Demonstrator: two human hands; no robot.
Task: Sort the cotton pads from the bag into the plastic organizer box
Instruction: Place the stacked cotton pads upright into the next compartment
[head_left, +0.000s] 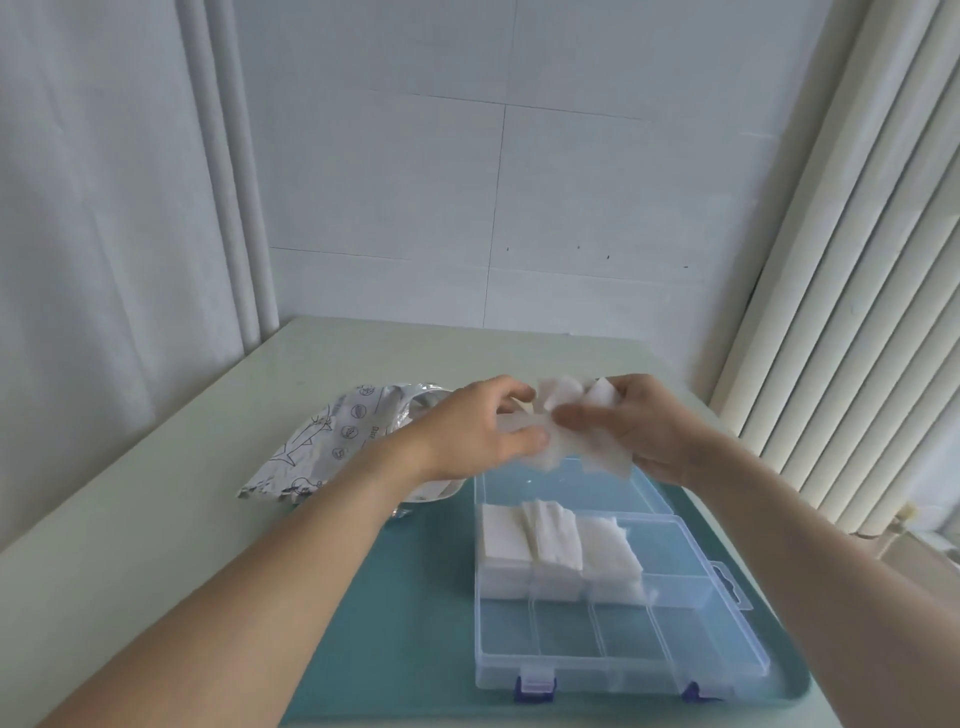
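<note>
We hold a loose bunch of cotton pads (566, 431) with both hands, left hand (478, 426) and right hand (649, 431), fingers closed on it, above the open lid (561, 483) of the organizer box (613, 613). The box's long side runs left to right on a teal mat (405, 597) on the bench (156, 519). Three far compartments contain pads (550, 540). The silver bag (332, 441) lies left.

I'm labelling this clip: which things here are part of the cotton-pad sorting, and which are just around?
Part of the job:
- white square cotton pads, held by left hand and right hand
- clear plastic organizer box, three far compartments filled
- crinkled silver foil bag

Just around:
- teal mat
- pale table
- white radiator
</note>
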